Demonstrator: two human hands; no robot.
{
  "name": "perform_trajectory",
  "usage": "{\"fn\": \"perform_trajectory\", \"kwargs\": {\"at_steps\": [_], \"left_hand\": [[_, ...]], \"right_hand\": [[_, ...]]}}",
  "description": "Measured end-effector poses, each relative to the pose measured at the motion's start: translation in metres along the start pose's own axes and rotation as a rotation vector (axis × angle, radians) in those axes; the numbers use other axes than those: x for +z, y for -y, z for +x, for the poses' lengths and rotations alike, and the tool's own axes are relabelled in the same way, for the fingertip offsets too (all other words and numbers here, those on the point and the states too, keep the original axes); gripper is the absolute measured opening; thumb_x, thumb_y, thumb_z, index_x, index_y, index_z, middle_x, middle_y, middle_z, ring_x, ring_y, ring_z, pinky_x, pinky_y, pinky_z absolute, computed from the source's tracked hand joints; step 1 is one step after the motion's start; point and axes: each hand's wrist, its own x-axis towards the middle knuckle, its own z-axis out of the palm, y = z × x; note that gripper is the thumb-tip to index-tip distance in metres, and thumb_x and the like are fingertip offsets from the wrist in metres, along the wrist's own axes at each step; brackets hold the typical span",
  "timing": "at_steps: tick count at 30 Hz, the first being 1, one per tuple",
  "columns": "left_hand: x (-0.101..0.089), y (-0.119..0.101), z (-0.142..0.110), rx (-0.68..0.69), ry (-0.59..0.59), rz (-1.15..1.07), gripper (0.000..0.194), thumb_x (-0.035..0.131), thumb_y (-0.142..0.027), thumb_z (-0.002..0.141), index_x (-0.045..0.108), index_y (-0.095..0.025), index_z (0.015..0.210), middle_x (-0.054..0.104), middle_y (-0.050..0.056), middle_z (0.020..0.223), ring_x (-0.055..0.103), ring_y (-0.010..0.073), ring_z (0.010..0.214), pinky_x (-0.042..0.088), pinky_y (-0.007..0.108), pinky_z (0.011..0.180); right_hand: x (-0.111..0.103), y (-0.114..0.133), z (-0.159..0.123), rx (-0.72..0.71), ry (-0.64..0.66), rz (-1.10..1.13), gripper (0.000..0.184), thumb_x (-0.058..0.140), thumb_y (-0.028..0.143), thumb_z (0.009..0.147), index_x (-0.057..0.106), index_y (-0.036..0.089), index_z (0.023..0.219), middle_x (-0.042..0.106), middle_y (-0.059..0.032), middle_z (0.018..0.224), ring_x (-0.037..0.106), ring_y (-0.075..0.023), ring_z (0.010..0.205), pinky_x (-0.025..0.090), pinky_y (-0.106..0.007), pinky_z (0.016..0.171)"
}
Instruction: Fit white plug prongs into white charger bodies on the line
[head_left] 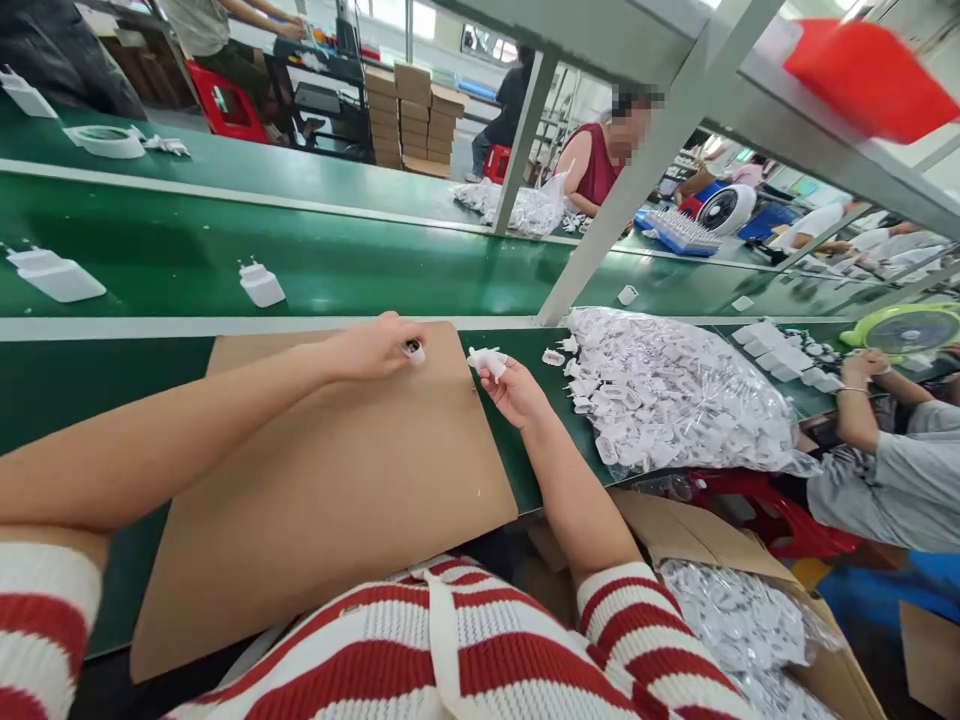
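Note:
My left hand (379, 347) is closed around a white charger housing (417, 354), held over the sheet of brown cardboard (337, 480). A dark inside with some small part shows at the housing's end; most of it is hidden by my fingers. To the right, just past the cardboard's edge, my right hand (517, 392) pinches a white plastic plug piece (487, 361). Whether it is one piece or more, I cannot tell. Close by on the right, loose white plug pieces (553, 357) spill from a large clear plastic bag (690, 390) filled with similar parts.
Beyond the bench runs a green conveyor belt (390, 255) carrying white chargers (261, 284). A slanted metal post (600, 235) rises ahead. On the right are white blocks in rows (776, 350), a green fan (904, 328) and a co-worker's hands (862, 368). An open carton (675, 525) holds bagged parts below.

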Motion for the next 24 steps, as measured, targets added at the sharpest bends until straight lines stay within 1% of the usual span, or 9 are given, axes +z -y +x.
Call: {"fn": "perform_trajectory", "kwargs": {"at_steps": [3,5,8,10,12,14,16,20,24], "left_hand": [[0.014,-0.035,-0.042,0.16,0.155,0.029,0.02,0.053,-0.034,0.091,0.067,-0.023,0.101,0.067,0.011,0.102,0.058,0.031,0.103,0.045,0.04,0.095],[0.028,-0.05,-0.064,0.181,0.177,-0.005,0.021,0.05,-0.032,0.094,0.065,-0.023,0.106,0.066,0.012,0.109,0.057,0.0308,0.109,0.044,0.041,0.099],[0.055,-0.057,-0.085,0.043,-0.009,-0.113,0.053,0.064,-0.044,0.089,0.051,-0.022,0.135,0.047,0.016,0.144,0.045,0.0336,0.134,0.038,0.045,0.113],[0.072,-0.057,-0.09,-0.137,-0.201,-0.17,0.079,0.076,-0.056,0.079,0.044,-0.018,0.14,0.041,0.019,0.148,0.039,0.0368,0.138,0.036,0.049,0.116],[0.084,-0.055,-0.092,-0.211,-0.285,-0.23,0.068,0.073,-0.056,0.082,0.05,-0.017,0.132,0.051,0.017,0.137,0.046,0.0352,0.131,0.039,0.049,0.113],[0.09,-0.054,-0.092,-0.131,-0.243,-0.308,0.047,0.062,-0.044,0.092,0.054,-0.018,0.13,0.059,0.014,0.13,0.052,0.0307,0.125,0.041,0.045,0.111],[0.092,-0.054,-0.092,-0.056,-0.21,-0.373,0.048,0.055,-0.033,0.095,0.05,-0.018,0.14,0.059,0.013,0.135,0.052,0.0282,0.127,0.041,0.042,0.111],[0.092,-0.054,-0.091,-0.119,-0.267,-0.468,0.046,0.064,-0.041,0.09,0.058,-0.018,0.129,0.062,0.013,0.128,0.058,0.0279,0.115,0.048,0.04,0.099],[0.089,-0.054,-0.091,-0.137,-0.267,-0.537,0.033,0.064,-0.048,0.09,0.067,-0.019,0.106,0.067,0.008,0.105,0.061,0.0248,0.097,0.05,0.036,0.086]], "right_hand": [[0.002,-0.003,-0.005,0.045,0.026,-0.034,0.04,0.093,0.041,0.057,0.071,0.02,0.083,0.07,0.0031,0.072,0.056,-0.0051,0.056,0.05,-0.016,0.052],[0.004,-0.004,-0.008,0.056,0.051,-0.079,0.042,0.092,0.044,0.058,0.071,0.019,0.084,0.069,0.0025,0.075,0.056,-0.0048,0.056,0.047,-0.017,0.051],[0.007,-0.007,-0.013,0.04,0.039,-0.184,0.039,0.089,0.044,0.06,0.069,0.019,0.083,0.066,0.0033,0.072,0.053,-0.005,0.056,0.043,-0.019,0.051],[0.009,-0.009,-0.015,-0.001,0.01,-0.262,0.037,0.087,0.042,0.061,0.069,0.019,0.085,0.065,0.0035,0.072,0.051,-0.0055,0.055,0.041,-0.021,0.052],[0.011,-0.012,-0.016,-0.053,-0.007,-0.328,0.04,0.083,0.038,0.062,0.07,0.02,0.095,0.066,0.0036,0.076,0.049,-0.0058,0.055,0.041,-0.023,0.052],[0.013,-0.015,-0.018,-0.091,-0.015,-0.395,0.047,0.078,0.034,0.064,0.07,0.021,0.109,0.065,0.0045,0.077,0.047,-0.0057,0.052,0.039,-0.023,0.05],[0.015,-0.018,-0.02,-0.117,-0.032,-0.493,0.051,0.074,0.032,0.067,0.069,0.023,0.117,0.065,0.0052,0.076,0.046,-0.0055,0.049,0.036,-0.023,0.047],[0.014,-0.021,-0.025,-0.202,-0.031,-0.657,0.03,0.07,0.033,0.074,0.071,0.023,0.102,0.067,0.0026,0.076,0.051,-0.0076,0.051,0.04,-0.024,0.049],[0.008,-0.02,-0.027,-0.187,0.105,-0.791,0.027,0.076,0.032,0.071,0.072,0.023,0.095,0.07,-0.0033,0.094,0.067,-0.0161,0.077,0.055,-0.031,0.067]]}}
